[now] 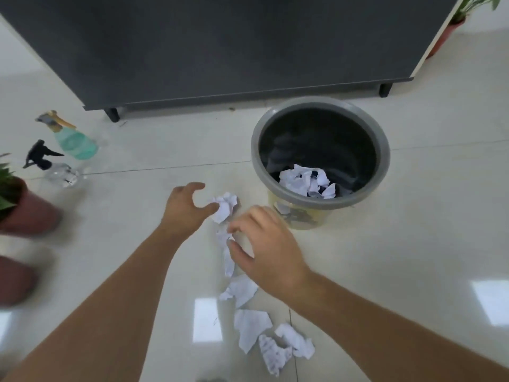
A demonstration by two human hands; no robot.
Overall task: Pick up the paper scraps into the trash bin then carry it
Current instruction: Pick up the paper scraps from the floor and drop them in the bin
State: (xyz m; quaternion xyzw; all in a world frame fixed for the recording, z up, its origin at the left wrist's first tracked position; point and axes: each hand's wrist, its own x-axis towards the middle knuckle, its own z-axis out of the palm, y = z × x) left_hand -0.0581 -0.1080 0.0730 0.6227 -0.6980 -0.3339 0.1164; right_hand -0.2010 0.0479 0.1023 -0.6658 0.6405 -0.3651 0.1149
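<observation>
Head view: left hand (pixel 187 208) fingers spread beside crumpled scrap (pixel 224 206), right hand (pixel 264 244) fingers pinching scrap (pixel 224 237); gather both, drop into bin (pixel 382 150).

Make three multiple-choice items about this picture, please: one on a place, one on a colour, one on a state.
1. Where is the trash bin?
A. On the floor, in front of the dark cabinet
B. On top of the cabinet
C. In the person's hand

2. What colour is the liquid in the spray bottle with the yellow head?
A. Red
B. Green
C. Black

3. What is in the bin?
A. Nothing
B. Water
C. Some paper scraps

Answers: 1 A, the bin stands on the tiles before the cabinet. 2 B, the bottle's body looks pale green. 3 C, white scraps in the bin lie at the bottom, while others stay on the floor.
</observation>
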